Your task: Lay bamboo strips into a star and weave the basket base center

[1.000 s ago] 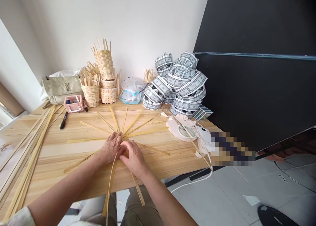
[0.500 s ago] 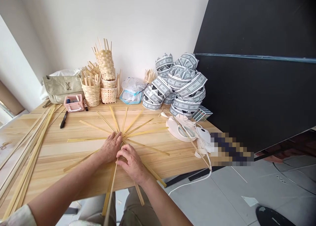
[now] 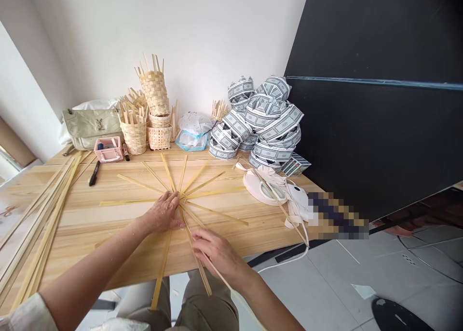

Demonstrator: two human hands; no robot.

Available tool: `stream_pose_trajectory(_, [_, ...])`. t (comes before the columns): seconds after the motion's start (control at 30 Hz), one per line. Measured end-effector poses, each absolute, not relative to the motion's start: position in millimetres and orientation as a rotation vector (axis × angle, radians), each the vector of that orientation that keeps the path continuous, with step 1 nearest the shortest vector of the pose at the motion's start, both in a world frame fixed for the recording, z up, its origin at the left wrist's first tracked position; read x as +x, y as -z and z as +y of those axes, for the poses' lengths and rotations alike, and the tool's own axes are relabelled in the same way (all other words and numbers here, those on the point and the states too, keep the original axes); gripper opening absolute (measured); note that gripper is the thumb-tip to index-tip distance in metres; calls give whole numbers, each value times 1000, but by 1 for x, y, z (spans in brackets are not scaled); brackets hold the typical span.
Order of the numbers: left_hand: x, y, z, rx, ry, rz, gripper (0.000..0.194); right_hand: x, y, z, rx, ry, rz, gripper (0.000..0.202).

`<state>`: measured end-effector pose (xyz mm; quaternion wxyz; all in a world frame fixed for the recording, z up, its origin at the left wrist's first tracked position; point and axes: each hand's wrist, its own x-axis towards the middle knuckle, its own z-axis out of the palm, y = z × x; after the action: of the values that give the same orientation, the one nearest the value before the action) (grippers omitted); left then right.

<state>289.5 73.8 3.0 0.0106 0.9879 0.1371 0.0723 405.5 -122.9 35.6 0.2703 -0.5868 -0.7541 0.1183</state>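
Note:
Flat bamboo strips (image 3: 219,193) fan out like a star on the table, crossing at one middle point. My left hand (image 3: 162,214) lies over that crossing, fingers stretched out and pressing on it, the thumb spread towards me. Closer to the front edge, my right hand (image 3: 216,252) pinches a narrow, long weaving strip (image 3: 221,276). This strip runs from near the crossing through my fingers and down past my right forearm. Two strip ends (image 3: 158,287) stick out over the table's edge above my legs. My left hand partly hides the crossing.
Long loose strips (image 3: 47,225) lie along the left side, near a black marker (image 3: 94,173). Behind stand woven baskets (image 3: 135,136), a pink box (image 3: 108,150), a bag (image 3: 90,128) and stacked patterned paper rings (image 3: 271,138). White tape rolls (image 3: 265,189) lie right.
My right hand has moved right and towards me, away from my left hand, swinging the narrow strip to the right. My left hand stays on the crossing, its thumb now more spread.

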Motion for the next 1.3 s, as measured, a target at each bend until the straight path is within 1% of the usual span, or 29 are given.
stream_pose_trajectory(0.07, [289, -4, 74, 3082, -235, 422, 54, 408, -44, -137, -1619, -387, -2113, 18])
stream_pose_trajectory(0.17, [288, -5, 74, 3080, -240, 409, 52, 411, -50, -154, -1650, -443, -2200, 32])
stream_pose_trajectory(0.23, [288, -6, 74, 3077, -237, 400, 51, 411, -46, -159, -1673, -416, -2225, 40])
stream_pose_trajectory(0.27, [288, -7, 73, 3075, -232, 398, 50, 411, -42, -160, -1685, -381, -2221, 40])
stream_pose_trajectory(0.43, [289, -11, 72, 3060, -190, 416, 51, 407, -24, -153, -1690, -180, -2195, 25])
stream_pose_trajectory(0.5, [289, -11, 72, 3066, -195, 403, 46, 407, -24, -150, -1669, -158, -2204, 17])
stream_pose_trajectory(0.57, [288, -10, 73, 3086, -221, 390, 35, 409, -28, -150, -1656, -156, -2201, 12])
stream_pose_trajectory(0.63, [288, -7, 73, 3100, -264, 395, 28, 411, -32, -153, -1669, -160, -2174, 14])
stream_pose_trajectory(0.8, [288, 2, 76, 3066, -337, 406, 39, 412, -32, -162, -1712, -137, -2107, 17])
stream_pose_trajectory(1.0, [289, 5, 76, 3070, -345, 437, 40, 405, -18, -165, -1762, 37, -2063, 20])
stream_pose_trajectory(1.17, [289, 2, 74, 3086, -324, 453, 40, 400, -3, -164, -1717, 230, -2020, 23])
stream_pose_trajectory(1.23, [289, -1, 73, 3092, -307, 448, 39, 398, 2, -162, -1709, 234, -1977, 21])
stream_pose_trajectory(1.3, [289, -5, 71, 3099, -267, 449, 40, 396, 4, -161, -1704, 160, -1930, 18])
